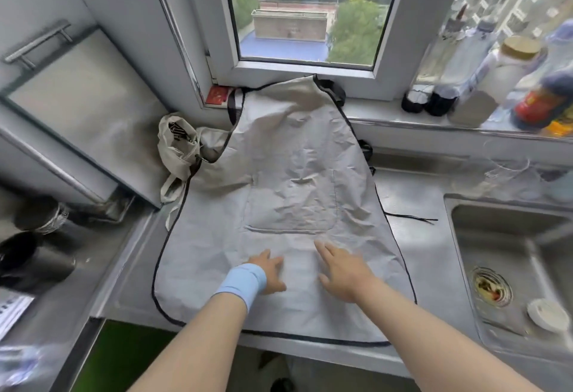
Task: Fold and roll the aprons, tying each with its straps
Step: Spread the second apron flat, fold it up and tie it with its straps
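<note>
Steel counter (424, 255) ran below a window (310, 19), with a sink (508, 236) sunk into it at the right. Grey apron (288, 159) with black piping lay spread flat on the counter, wrinkled, bib end up against the window sill and hem at the counter's near edge. Its patch pocket (291, 205) faced up, mid-cloth. A cabinet door (77, 97) with a bar handle stood at the left. A crumpled pale cloth bundle (178, 150) sat just beside the apron's left edge, touching it (cannot tell what it was). Bottles and a gold-lidded jar (508, 63) were crowded on the sill at the right, blurred. Left hand (271, 274) and right hand (341, 270) both rested palm down on the apron's lower part, just below the pocket and near each other, fingers straight and spread, gripping nothing. A light blue wristband (243, 283) was on the left wrist. The black neck strap (333, 89) was bunched at the bib's top right corner. One thin black tie strap (412, 217) trailed off the apron's right edge across the bare steel toward the sink.
</note>
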Demonstrator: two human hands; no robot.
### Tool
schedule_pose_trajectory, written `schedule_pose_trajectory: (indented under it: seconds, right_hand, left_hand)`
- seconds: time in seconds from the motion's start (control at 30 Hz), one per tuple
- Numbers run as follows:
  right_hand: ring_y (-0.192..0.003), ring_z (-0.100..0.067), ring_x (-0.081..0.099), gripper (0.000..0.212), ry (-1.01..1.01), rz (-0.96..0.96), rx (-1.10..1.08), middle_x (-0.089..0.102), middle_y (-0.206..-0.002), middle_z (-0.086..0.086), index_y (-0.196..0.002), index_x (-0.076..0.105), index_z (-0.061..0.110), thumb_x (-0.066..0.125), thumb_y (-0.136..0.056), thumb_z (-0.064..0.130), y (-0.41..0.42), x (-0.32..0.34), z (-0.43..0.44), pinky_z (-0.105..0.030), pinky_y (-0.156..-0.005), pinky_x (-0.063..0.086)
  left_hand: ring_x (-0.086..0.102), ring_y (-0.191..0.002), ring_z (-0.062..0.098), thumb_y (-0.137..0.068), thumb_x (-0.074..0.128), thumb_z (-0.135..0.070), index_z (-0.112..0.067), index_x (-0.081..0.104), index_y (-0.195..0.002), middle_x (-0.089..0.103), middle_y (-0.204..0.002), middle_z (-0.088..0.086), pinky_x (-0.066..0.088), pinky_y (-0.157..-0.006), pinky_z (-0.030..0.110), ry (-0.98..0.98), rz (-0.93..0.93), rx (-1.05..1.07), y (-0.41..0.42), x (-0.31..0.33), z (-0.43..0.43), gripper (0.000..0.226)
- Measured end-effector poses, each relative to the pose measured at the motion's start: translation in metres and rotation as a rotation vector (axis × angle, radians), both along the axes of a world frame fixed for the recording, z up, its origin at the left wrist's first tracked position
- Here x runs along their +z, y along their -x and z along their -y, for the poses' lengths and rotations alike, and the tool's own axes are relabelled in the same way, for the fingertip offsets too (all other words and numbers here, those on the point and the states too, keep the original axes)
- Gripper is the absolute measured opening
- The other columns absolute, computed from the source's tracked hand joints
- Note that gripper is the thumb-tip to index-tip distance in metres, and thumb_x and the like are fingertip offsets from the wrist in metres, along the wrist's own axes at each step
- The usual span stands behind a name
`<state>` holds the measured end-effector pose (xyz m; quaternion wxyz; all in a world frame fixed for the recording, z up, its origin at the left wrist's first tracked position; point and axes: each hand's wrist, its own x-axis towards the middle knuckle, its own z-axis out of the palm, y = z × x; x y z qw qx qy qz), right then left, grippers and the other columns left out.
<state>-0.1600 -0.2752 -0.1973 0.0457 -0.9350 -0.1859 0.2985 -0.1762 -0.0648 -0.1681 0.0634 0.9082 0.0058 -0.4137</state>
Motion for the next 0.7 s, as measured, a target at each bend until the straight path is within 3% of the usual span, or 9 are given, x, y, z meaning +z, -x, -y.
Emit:
schedule_pose_trajectory:
  seconds: [0.07, 0.13, 0.17, 0.23, 0.3, 0.4, 0.47, 0.53, 0.7]
  right_hand:
    - [-0.126, -0.031, 0.050, 0.065, 0.072, 0.096, 0.027, 0.046, -0.144, -0.008, -0.156, 0.020, 0.024, 0.043, -0.097, 0.035, 0.005, 0.005, 0.010, -0.040, -0.097, 0.042]
    - [-0.117, -0.031, 0.056, 0.043, 0.141, 0.162, 0.078, 0.056, -0.132, -0.009, -0.137, 0.047, 0.022, 0.044, -0.094, 0.027, 0.007, 0.012, 0.015, -0.040, -0.095, 0.042]
    - [-0.117, -0.030, 0.055, 0.037, 0.152, 0.196, 0.088, 0.056, -0.130, -0.010, -0.129, 0.052, 0.021, 0.045, -0.093, 0.024, 0.007, 0.012, 0.017, -0.039, -0.095, 0.041]
    - [-0.124, -0.030, 0.047, 0.044, 0.108, 0.234, 0.063, 0.046, -0.134, -0.010, -0.134, 0.046, 0.022, 0.048, -0.090, 0.022, 0.007, 0.009, 0.020, -0.040, -0.097, 0.038]
    - [-0.140, -0.031, 0.029, 0.065, 0.043, 0.201, 0.023, 0.027, -0.149, -0.012, -0.147, 0.031, 0.028, 0.053, -0.086, 0.023, 0.005, 0.007, 0.019, -0.048, -0.105, 0.033]
    - [-0.150, -0.029, 0.004, 0.081, 0.052, 0.020, -0.026, -0.001, -0.163, -0.010, -0.154, 0.014, 0.036, 0.056, -0.084, 0.033, 0.006, 0.002, 0.017, -0.059, -0.112, 0.022]
    - [-0.150, -0.031, 0.006, 0.080, 0.104, -0.047, -0.028, 0.003, -0.162, -0.011, -0.152, 0.017, 0.036, 0.057, -0.083, 0.039, 0.006, -0.003, 0.016, -0.059, -0.113, 0.021]
    - [-0.143, -0.033, 0.020, 0.067, 0.125, -0.008, -0.024, 0.019, -0.155, -0.013, -0.145, 0.030, 0.034, 0.055, -0.083, 0.036, 0.002, -0.005, 0.013, -0.055, -0.108, 0.026]
    - [-0.125, -0.031, 0.046, 0.043, 0.088, 0.034, -0.101, 0.045, -0.135, -0.008, -0.135, 0.049, 0.027, 0.047, -0.092, 0.031, -0.037, 0.012, 0.000, -0.046, -0.104, 0.032]
  left_hand:
    - [0.046, -0.129, 0.025, -0.084, 0.060, -0.046, -0.033, 0.055, -0.132, 0.041, -0.146, -0.001, 0.039, -0.106, 0.034, 0.042, -0.008, -0.011, 0.007, 0.000, 0.012, 0.050]
    - [0.059, -0.115, 0.019, -0.084, 0.061, -0.042, -0.032, 0.063, -0.123, 0.060, -0.130, -0.003, 0.045, -0.098, 0.027, 0.116, -0.022, 0.008, 0.010, -0.002, 0.022, 0.040]
    - [0.060, -0.113, 0.019, -0.085, 0.061, -0.040, -0.031, 0.063, -0.123, 0.062, -0.128, -0.002, 0.046, -0.097, 0.027, 0.127, -0.011, 0.009, 0.011, -0.003, 0.026, 0.039]
    - [0.052, -0.124, 0.023, -0.088, 0.058, -0.037, -0.033, 0.054, -0.132, 0.049, -0.138, -0.001, 0.043, -0.103, 0.035, 0.097, 0.092, 0.015, 0.011, -0.007, 0.030, 0.044]
    - [0.033, -0.138, 0.026, -0.089, 0.056, -0.035, -0.034, 0.039, -0.142, 0.029, -0.150, -0.001, 0.036, -0.109, 0.043, 0.074, 0.182, 0.032, 0.011, -0.013, 0.031, 0.056]
    - [0.012, -0.146, 0.028, -0.087, 0.058, -0.037, -0.033, 0.020, -0.151, 0.002, -0.161, 0.000, 0.028, -0.115, 0.046, 0.052, 0.135, 0.027, 0.006, -0.015, 0.027, 0.074]
    - [0.016, -0.146, 0.029, -0.088, 0.058, -0.038, -0.031, 0.017, -0.152, 0.004, -0.161, 0.001, 0.027, -0.115, 0.046, 0.046, 0.083, 0.030, -0.002, -0.015, 0.022, 0.076]
    - [0.023, -0.144, 0.031, -0.089, 0.058, -0.038, -0.028, 0.019, -0.152, 0.012, -0.160, 0.004, 0.028, -0.115, 0.044, 0.061, 0.067, 0.051, -0.015, -0.016, 0.014, 0.074]
    - [0.040, -0.136, 0.028, -0.092, 0.055, -0.034, -0.025, 0.036, -0.147, 0.036, -0.151, 0.007, 0.034, -0.111, 0.036, 0.123, 0.160, 0.108, -0.063, -0.001, -0.001, 0.059]
